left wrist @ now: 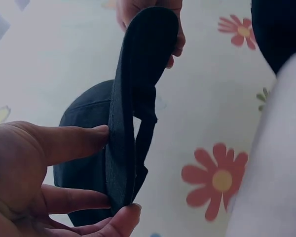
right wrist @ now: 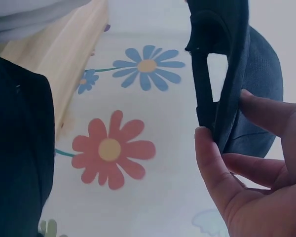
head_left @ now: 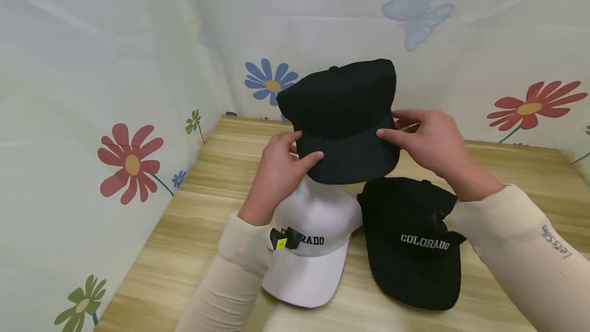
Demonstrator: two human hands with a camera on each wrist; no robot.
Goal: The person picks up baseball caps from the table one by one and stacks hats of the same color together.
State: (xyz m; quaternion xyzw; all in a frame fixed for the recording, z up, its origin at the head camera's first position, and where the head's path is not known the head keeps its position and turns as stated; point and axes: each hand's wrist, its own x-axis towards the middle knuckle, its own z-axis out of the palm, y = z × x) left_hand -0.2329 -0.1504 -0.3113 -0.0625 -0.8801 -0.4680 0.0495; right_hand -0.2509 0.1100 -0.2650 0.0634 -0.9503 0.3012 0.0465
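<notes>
Both hands hold up a plain black cap [head_left: 341, 101], its brim toward me, above the table. My left hand [head_left: 283, 168] pinches the brim's left side, thumb on top. On the opposite side my right hand [head_left: 428, 137] pinches the brim edge between thumb and fingers. In the left wrist view the cap [left wrist: 121, 113] is seen edge-on, with the left thumb and fingers [left wrist: 74, 143] on either side of the brim. The right wrist view shows the cap [right wrist: 232, 74] and its back strap opening, with the right hand [right wrist: 256, 163] gripping the rim.
Below the held cap a white cap [head_left: 309, 275] with dark lettering lies on the wooden table [head_left: 184, 240], a black piece with a yellow tag on it. Beside it, under the right forearm, lies a black COLORADO cap [head_left: 410, 270]. Flower-printed sheeting [head_left: 322, 9] hangs behind and at the left.
</notes>
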